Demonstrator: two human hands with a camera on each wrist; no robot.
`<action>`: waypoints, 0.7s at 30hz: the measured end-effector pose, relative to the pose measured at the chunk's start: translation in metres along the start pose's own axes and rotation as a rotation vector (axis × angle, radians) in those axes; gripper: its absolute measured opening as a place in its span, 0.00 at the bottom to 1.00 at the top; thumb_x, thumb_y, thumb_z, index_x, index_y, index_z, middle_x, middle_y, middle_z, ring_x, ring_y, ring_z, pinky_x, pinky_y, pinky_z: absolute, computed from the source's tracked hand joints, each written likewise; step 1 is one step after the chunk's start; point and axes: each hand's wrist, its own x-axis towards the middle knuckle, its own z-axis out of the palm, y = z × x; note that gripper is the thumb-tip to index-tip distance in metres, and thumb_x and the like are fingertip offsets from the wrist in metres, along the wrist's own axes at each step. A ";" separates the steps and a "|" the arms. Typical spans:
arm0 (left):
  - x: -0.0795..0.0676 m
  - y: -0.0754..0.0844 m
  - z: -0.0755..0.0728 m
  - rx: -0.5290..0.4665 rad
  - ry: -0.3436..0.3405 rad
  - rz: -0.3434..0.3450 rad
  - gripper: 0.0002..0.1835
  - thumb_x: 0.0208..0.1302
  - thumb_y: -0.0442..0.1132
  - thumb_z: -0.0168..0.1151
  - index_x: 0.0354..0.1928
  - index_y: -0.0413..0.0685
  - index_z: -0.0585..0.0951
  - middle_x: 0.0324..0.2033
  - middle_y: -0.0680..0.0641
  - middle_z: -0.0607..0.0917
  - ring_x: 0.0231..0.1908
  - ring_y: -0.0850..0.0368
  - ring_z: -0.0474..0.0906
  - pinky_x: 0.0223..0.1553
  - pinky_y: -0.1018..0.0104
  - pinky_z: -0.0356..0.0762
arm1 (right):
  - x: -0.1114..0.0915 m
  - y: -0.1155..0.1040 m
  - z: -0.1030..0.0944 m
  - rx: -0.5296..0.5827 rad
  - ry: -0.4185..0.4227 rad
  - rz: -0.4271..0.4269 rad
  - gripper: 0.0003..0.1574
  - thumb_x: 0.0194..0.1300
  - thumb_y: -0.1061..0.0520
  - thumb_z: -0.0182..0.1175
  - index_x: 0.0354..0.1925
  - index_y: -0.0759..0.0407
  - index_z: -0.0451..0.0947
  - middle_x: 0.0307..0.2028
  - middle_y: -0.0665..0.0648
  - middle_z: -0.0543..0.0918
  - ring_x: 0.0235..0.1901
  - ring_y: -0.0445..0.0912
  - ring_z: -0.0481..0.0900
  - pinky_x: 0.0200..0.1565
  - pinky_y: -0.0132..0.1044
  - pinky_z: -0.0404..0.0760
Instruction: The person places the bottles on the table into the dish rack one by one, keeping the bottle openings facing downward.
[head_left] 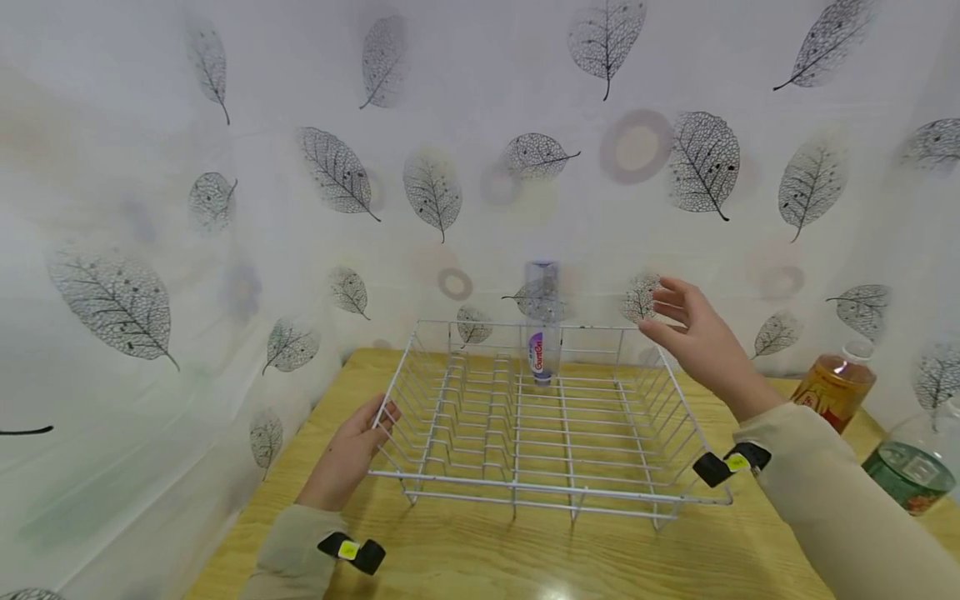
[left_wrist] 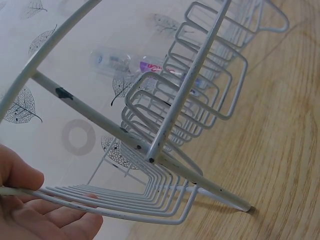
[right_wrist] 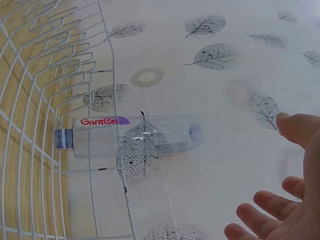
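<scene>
- i have the white wire rack (head_left: pixel 517 484) across the wooden surface (head_left: pixel 480 562): its back rim runs near the surface's back edge, where the leaf-patterned curtain (head_left: pixel 487 92) hangs
- a strip of wood shows between the rack's left side and the surface's left edge, and a wider stretch in front of the rack's front rim; i read both as room to move
- the clear bottle (head_left: pixel 543 342) is inside the rack by the middle of its back rim — upside down, cap at the floor wires
- from the right wrist i read "ganten" in red on its label, with purple beside the word
- at the surface's right end are an amber bottle (head_left: pixel 834 390) and, nearer the front, a green-and-clear bottle (head_left: pixel 909 477); i can't make out their writing
- my left hand (head_left: pixel 348 446) grasps the rack's left side, thumb above the wire, fingers underneath
- my right hand (head_left: pixel 693 342) is released and holds nothing — raised over the rack's right back corner, thumb apart from the fingers, palm towards the bottle but well short of it
</scene>
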 end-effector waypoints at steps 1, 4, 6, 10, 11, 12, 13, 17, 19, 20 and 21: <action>0.000 0.000 0.000 0.000 0.000 0.000 0.32 0.79 0.30 0.38 0.80 0.36 0.45 0.75 0.35 0.59 0.74 0.42 0.55 0.74 0.48 0.53 | -0.005 0.001 -0.002 -0.008 0.013 -0.007 0.54 0.75 0.43 0.58 0.82 0.53 0.38 0.76 0.65 0.56 0.73 0.64 0.56 0.67 0.65 0.61; 0.000 0.000 0.000 0.000 0.002 0.000 0.32 0.79 0.30 0.38 0.80 0.35 0.45 0.75 0.35 0.59 0.74 0.42 0.55 0.74 0.48 0.53 | -0.019 0.003 -0.007 -0.013 0.049 -0.028 0.52 0.75 0.47 0.59 0.82 0.55 0.39 0.76 0.65 0.56 0.73 0.64 0.56 0.68 0.65 0.60; 0.000 0.000 0.000 0.000 0.005 -0.001 0.32 0.78 0.30 0.38 0.80 0.35 0.45 0.75 0.35 0.59 0.74 0.42 0.55 0.74 0.48 0.53 | -0.030 0.006 -0.010 -0.026 0.072 -0.041 0.52 0.75 0.48 0.59 0.82 0.54 0.39 0.76 0.66 0.55 0.73 0.64 0.56 0.68 0.65 0.59; -0.001 0.000 0.000 0.002 0.002 -0.002 0.32 0.79 0.30 0.38 0.80 0.35 0.44 0.75 0.34 0.59 0.74 0.41 0.55 0.74 0.48 0.52 | -0.055 0.014 -0.014 -0.087 0.128 -0.047 0.53 0.75 0.50 0.60 0.82 0.49 0.38 0.77 0.66 0.54 0.72 0.66 0.56 0.73 0.50 0.59; -0.001 0.000 0.000 0.002 0.000 -0.002 0.32 0.79 0.30 0.38 0.80 0.35 0.44 0.75 0.34 0.58 0.74 0.41 0.55 0.74 0.48 0.52 | -0.062 0.016 -0.015 -0.110 0.150 -0.048 0.53 0.74 0.50 0.61 0.82 0.48 0.38 0.77 0.66 0.54 0.72 0.66 0.56 0.73 0.40 0.59; -0.002 0.000 0.000 0.002 -0.002 -0.003 0.32 0.79 0.31 0.38 0.80 0.36 0.44 0.75 0.34 0.58 0.74 0.41 0.54 0.74 0.48 0.52 | -0.069 0.018 -0.017 -0.128 0.172 -0.045 0.53 0.74 0.51 0.61 0.82 0.46 0.39 0.77 0.65 0.54 0.71 0.67 0.57 0.71 0.30 0.59; -0.002 0.001 0.001 0.004 -0.005 -0.003 0.32 0.79 0.31 0.38 0.80 0.36 0.44 0.75 0.35 0.58 0.74 0.41 0.54 0.74 0.48 0.52 | -0.077 0.020 -0.018 -0.144 0.196 -0.045 0.54 0.74 0.51 0.62 0.82 0.45 0.39 0.77 0.65 0.55 0.71 0.68 0.57 0.67 0.21 0.58; -0.002 0.002 0.001 0.006 -0.009 -0.003 0.32 0.80 0.31 0.38 0.80 0.37 0.44 0.75 0.35 0.58 0.74 0.42 0.54 0.74 0.48 0.53 | -0.106 0.029 -0.025 -0.182 0.294 -0.032 0.54 0.73 0.55 0.62 0.82 0.43 0.40 0.77 0.65 0.54 0.70 0.70 0.56 0.56 0.09 0.53; -0.002 0.002 0.001 0.004 -0.008 -0.003 0.32 0.80 0.31 0.38 0.80 0.37 0.44 0.75 0.35 0.59 0.74 0.42 0.54 0.74 0.47 0.53 | -0.121 0.034 -0.028 -0.193 0.357 -0.008 0.54 0.73 0.56 0.62 0.82 0.41 0.40 0.77 0.61 0.54 0.74 0.61 0.55 0.58 0.10 0.52; -0.002 0.002 0.001 0.002 -0.008 -0.002 0.32 0.79 0.31 0.38 0.80 0.37 0.44 0.75 0.35 0.59 0.74 0.42 0.54 0.74 0.47 0.53 | -0.127 0.037 -0.029 -0.199 0.396 0.003 0.54 0.72 0.57 0.63 0.81 0.41 0.41 0.77 0.59 0.55 0.75 0.56 0.55 0.60 0.11 0.52; -0.002 0.002 0.001 0.000 -0.007 -0.002 0.32 0.79 0.31 0.38 0.80 0.36 0.44 0.75 0.35 0.59 0.74 0.42 0.54 0.74 0.47 0.53 | -0.134 0.041 -0.030 -0.202 0.443 0.022 0.53 0.72 0.58 0.62 0.81 0.40 0.43 0.77 0.56 0.56 0.75 0.48 0.56 0.61 0.13 0.52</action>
